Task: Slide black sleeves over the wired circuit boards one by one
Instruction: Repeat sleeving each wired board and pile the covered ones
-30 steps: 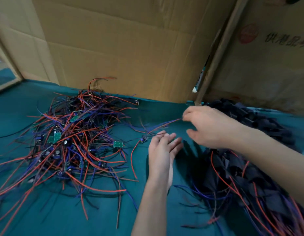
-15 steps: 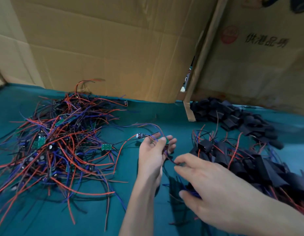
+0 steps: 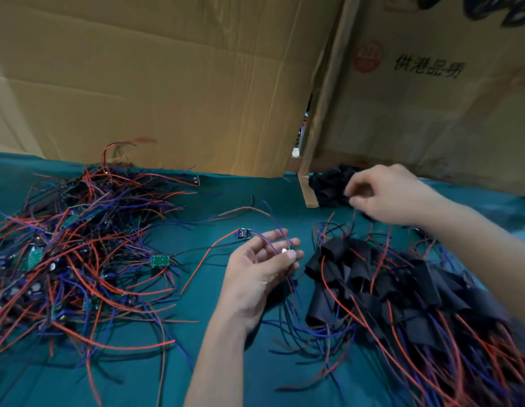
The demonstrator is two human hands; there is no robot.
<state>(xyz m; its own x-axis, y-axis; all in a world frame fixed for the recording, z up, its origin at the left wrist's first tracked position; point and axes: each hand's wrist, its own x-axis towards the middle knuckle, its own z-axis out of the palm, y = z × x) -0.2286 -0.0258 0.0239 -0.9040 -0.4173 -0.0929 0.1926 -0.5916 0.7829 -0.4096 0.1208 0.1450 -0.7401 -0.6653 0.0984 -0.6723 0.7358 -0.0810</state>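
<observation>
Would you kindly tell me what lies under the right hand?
Under the right hand lies a heap of loose black sleeves on the green cloth; the heap's right part is hidden.

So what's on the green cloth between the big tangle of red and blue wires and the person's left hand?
In the head view, mostly bare green cloth, crossed by stray wires, with one loose small green circuit board lying beside the tangle, short of the left hand.

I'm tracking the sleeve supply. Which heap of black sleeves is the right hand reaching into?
The small far heap against the cardboard, bare sleeves without wires. The right hand is at it; the nearer heap trails wires.
</observation>
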